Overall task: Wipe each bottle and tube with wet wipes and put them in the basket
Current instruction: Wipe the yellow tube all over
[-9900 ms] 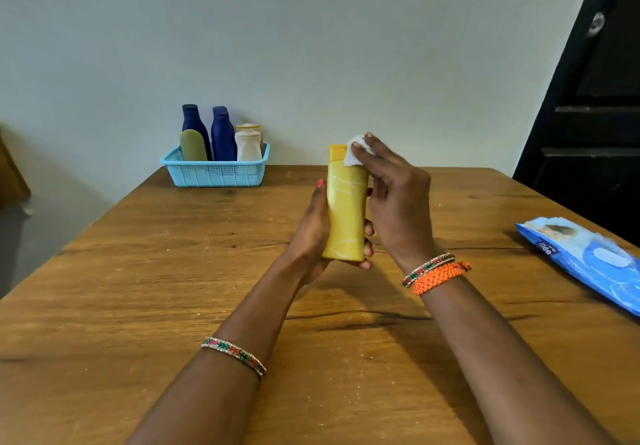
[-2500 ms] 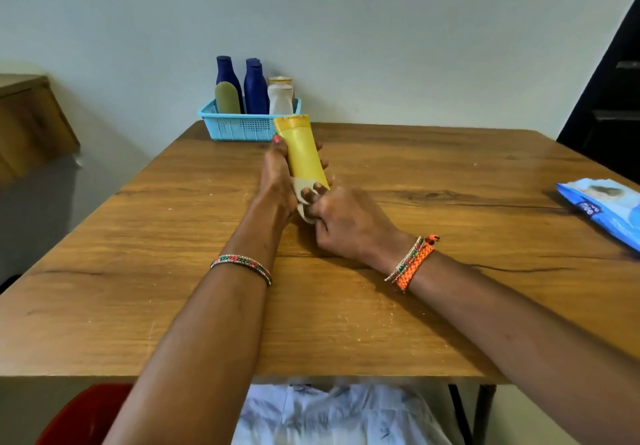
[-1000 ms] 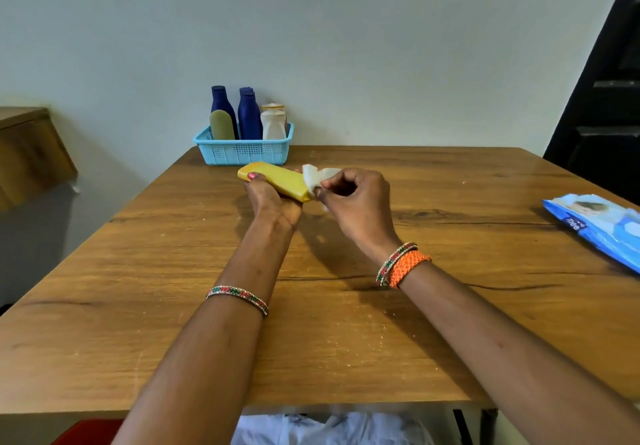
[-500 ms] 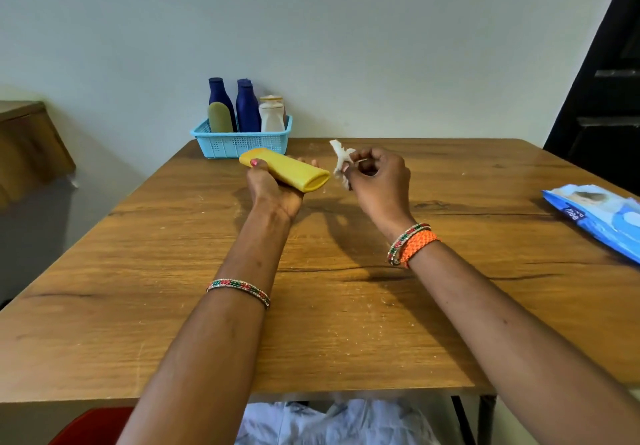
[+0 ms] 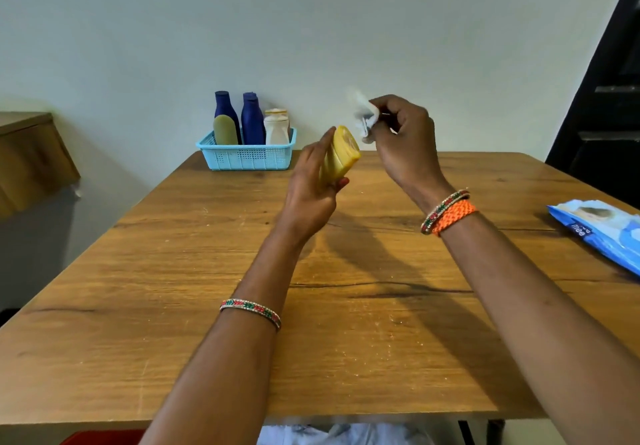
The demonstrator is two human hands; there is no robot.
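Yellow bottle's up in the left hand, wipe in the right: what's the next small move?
Probably bring the wipe down onto the yellow bottle's upturned end: the left hand tilts that end toward the right hand, and they're apart.

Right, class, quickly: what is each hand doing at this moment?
Left hand: grips the yellow bottle, held above the table.
Right hand: pinches a crumpled white wet wipe, clear of the bottle.
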